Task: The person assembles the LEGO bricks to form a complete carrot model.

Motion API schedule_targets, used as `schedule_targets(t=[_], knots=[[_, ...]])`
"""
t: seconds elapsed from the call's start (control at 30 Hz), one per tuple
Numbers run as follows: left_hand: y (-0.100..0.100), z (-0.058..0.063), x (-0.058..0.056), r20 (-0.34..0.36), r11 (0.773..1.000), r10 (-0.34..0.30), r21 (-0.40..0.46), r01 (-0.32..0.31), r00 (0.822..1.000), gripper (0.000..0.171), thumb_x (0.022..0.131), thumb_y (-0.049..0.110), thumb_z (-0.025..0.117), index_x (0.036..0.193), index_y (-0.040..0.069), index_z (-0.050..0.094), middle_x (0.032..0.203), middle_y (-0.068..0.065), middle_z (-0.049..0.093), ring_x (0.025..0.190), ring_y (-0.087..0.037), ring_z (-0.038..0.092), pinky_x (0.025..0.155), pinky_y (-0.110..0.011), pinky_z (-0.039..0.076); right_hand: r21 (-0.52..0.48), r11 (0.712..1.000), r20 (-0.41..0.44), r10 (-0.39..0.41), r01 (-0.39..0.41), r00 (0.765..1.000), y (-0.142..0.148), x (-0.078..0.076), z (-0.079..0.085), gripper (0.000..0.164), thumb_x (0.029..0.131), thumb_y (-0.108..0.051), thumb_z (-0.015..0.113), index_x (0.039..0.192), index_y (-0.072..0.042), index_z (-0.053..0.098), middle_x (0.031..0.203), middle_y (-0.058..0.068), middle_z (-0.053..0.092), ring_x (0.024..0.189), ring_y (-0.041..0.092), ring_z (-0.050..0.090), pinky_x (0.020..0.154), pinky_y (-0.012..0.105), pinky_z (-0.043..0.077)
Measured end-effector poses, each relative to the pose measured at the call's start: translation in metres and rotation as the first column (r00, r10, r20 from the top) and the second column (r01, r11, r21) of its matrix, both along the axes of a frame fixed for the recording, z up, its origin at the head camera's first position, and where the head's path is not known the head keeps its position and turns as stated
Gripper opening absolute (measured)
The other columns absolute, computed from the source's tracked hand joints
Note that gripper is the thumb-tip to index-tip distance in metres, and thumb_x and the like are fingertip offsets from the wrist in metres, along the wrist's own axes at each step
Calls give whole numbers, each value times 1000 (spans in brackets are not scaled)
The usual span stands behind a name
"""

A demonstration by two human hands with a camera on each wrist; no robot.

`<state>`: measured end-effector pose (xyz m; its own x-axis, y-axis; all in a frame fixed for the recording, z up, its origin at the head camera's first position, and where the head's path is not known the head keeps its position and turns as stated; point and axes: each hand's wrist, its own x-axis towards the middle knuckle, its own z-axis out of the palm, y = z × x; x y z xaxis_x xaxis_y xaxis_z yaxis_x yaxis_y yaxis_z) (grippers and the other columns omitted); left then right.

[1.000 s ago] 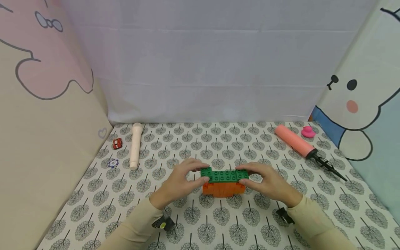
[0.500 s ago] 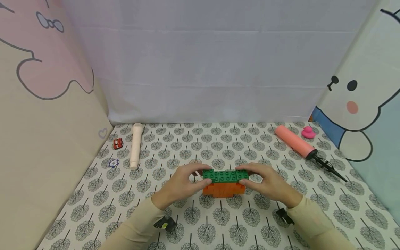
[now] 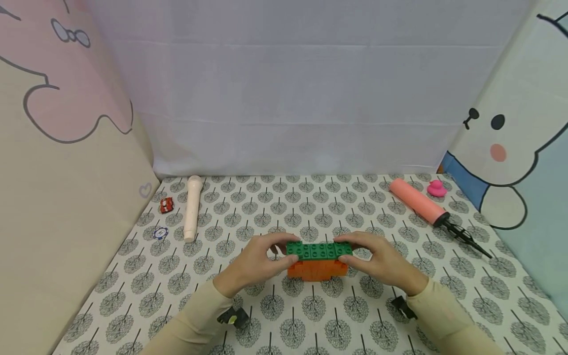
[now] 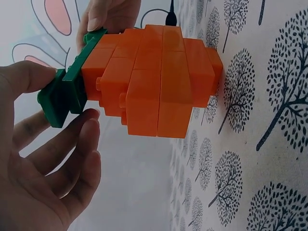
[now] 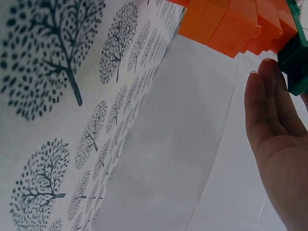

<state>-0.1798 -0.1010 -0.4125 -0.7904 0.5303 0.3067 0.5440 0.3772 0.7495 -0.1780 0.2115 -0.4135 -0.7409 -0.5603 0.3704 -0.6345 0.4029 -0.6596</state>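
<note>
An orange toy-brick build point(image 3: 317, 271) stands in front of me, stepped and wider above than at its foot. Green bricks point(image 3: 318, 251) form a row along its top. At the row's left end, my left hand point(image 3: 259, 259) pinches a green brick point(image 4: 53, 101) between thumb and fingers. That brick sits over the row's end in the left wrist view, slightly tilted to it; whether it is seated cannot be told. On the other end my right hand point(image 3: 377, 254) holds another green brick point(image 3: 343, 248) between thumb and index finger. Its remaining fingers point(image 5: 269, 101) extend behind the build.
To the left lie a pale microphone-shaped stick point(image 3: 193, 209), a red toy car point(image 3: 166, 205) and a blue-white chip point(image 3: 160, 232). On the right are a pink pump point(image 3: 417, 201) with a black nozzle and a pink toy duck point(image 3: 437, 188). Cloth walls point(image 3: 293, 98) enclose the tree-patterned tabletop point(image 3: 293, 315).
My left hand has moved slightly right with its green brick, over the row's left end. The right hand and the orange build have stayed nearly in place.
</note>
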Motion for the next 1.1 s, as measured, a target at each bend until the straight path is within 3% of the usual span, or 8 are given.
schedule_targets(t=[0.23,0.53,0.8,0.9,1.1], knots=[[0,0,0,-4,1000,0,11,0,1000,34,89,22,74,123,17,68,95,14,69,86,-6,62,76,-29,56,-5,1000,-1,1,-1,1000,0,0,0,41,91,-12,72,132,-15,64,117,-4,69,99,8,65,90,39,56],[-1,0,-2,161,999,11,50,-20,987,36,86,25,78,120,18,69,95,11,69,89,-10,65,85,-40,57,-11,1000,0,-7,7,1000,0,1,-1,41,91,-12,73,131,-14,64,118,-3,69,100,8,65,90,40,56],[-1,5,-8,183,996,-43,82,28,982,33,83,15,80,115,14,71,93,6,69,87,-13,65,86,-45,57,-38,999,3,6,-5,1000,-1,0,-2,41,90,-10,73,130,-13,65,118,-1,70,100,9,65,90,36,56],[-2,6,-9,221,996,-47,84,29,974,33,83,16,80,115,13,71,93,4,69,87,-13,65,88,-50,55,-50,999,7,8,-7,1000,-1,0,-2,40,89,-10,74,129,-13,66,119,0,70,101,10,65,91,32,55],[-2,8,-11,245,998,-42,59,28,969,35,83,17,80,116,11,71,93,1,69,88,-14,65,87,-50,54,-85,996,3,23,-23,1000,-2,-1,-3,40,88,-7,75,127,-10,67,118,3,70,100,12,66,91,28,55]])
